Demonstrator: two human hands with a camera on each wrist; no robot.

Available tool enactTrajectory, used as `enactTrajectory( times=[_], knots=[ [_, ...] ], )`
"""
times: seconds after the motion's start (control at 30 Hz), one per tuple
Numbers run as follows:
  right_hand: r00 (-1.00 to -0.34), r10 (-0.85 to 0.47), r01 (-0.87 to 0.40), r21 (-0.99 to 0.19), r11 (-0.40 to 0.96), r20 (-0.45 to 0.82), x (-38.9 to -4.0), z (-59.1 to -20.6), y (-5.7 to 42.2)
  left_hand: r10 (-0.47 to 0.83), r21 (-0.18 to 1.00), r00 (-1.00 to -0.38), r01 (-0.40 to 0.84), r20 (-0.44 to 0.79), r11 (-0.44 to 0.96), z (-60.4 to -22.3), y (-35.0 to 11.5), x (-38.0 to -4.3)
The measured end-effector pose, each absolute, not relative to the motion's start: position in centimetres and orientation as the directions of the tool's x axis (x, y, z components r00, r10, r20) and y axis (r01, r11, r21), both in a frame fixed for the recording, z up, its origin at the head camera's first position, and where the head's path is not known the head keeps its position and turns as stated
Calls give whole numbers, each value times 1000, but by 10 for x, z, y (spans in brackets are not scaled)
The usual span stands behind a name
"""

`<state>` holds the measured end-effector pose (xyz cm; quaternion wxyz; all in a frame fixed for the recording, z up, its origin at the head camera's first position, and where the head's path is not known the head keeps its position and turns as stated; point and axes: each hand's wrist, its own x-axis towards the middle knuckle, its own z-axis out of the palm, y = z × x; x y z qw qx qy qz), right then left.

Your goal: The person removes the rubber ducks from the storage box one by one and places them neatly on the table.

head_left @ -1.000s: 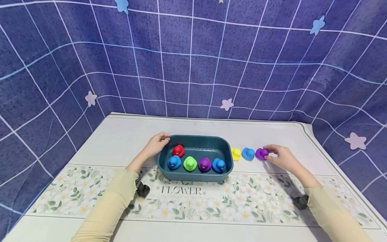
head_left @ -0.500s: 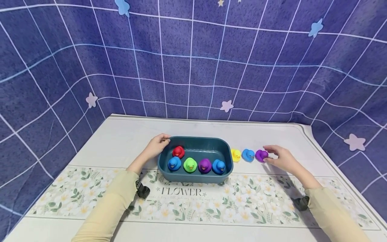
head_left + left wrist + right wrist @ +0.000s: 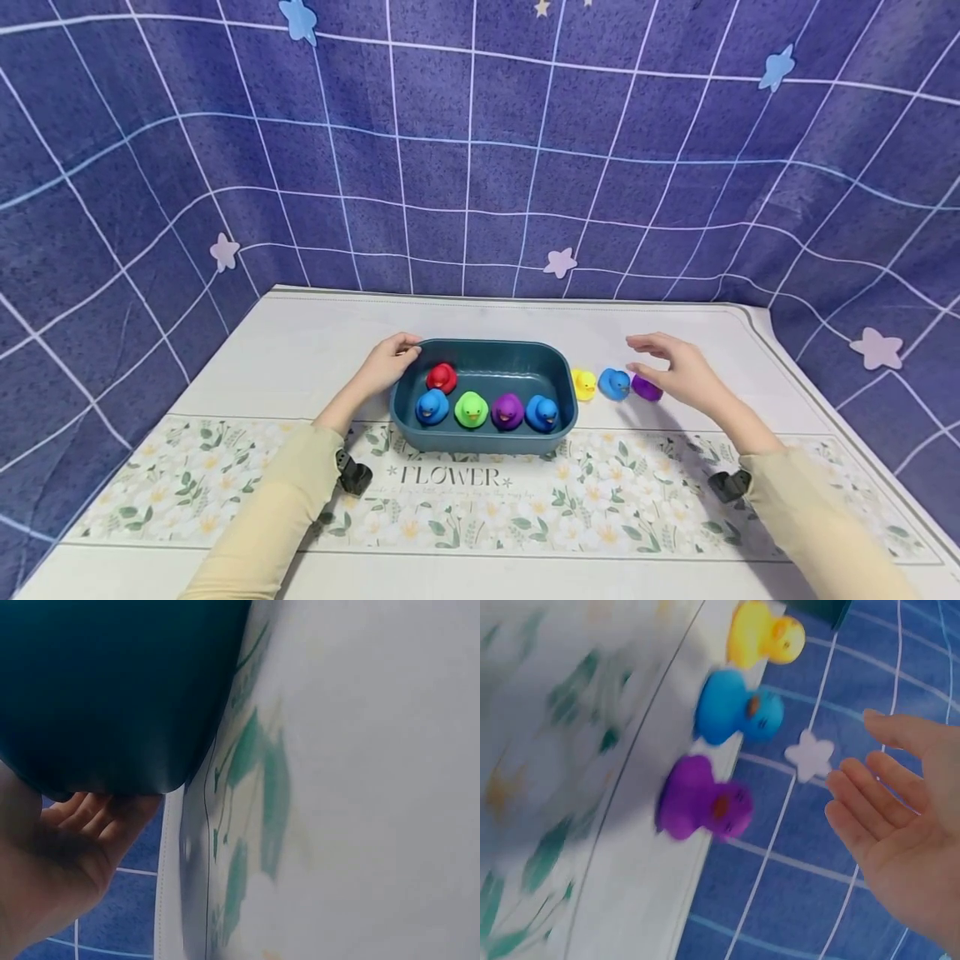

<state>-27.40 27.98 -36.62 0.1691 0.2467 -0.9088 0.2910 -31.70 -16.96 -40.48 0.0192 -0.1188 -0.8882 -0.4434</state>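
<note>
Bin [image 3: 483,441] sits clasped by left hand [image 3: 385,364]; right hand [image 3: 678,367] hovers near purple duck [image 3: 701,799], thumb and fingers apart.

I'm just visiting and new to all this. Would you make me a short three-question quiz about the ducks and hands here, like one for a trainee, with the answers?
1. How many toy ducks sit inside the teal bin?
2. True or false: the right hand is holding nothing.
3. In the row outside the bin, which duck sits between the yellow duck and the purple duck?

Key:
1. Five.
2. True; in the right wrist view its fingers are apart from the ducks.
3. The blue duck.
</note>
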Motion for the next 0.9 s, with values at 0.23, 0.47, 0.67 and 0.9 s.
enactTrajectory(
  times=[0.23, 0.47, 0.67, 0.9],
  knots=[
    [-773, -419, -616, -406, 676, 476, -274, -360, 254, 193, 781, -971, 232, 144, 580, -407, -171, -316],
    [-757, -443, -637, -390, 666, 480, -273, -353, 233, 187, 785, -971, 233, 152, 574, -404, -171, -315],
    [-731, -459, -668, -389, 635, 505, -275, -349, 215, 185, 784, -970, 239, 161, 572, -402, -170, -316],
    [-722, -474, -680, -392, 620, 503, -277, -348, 198, 183, 784, -971, 233, 154, 575, -403, -169, -315]
  ],
)
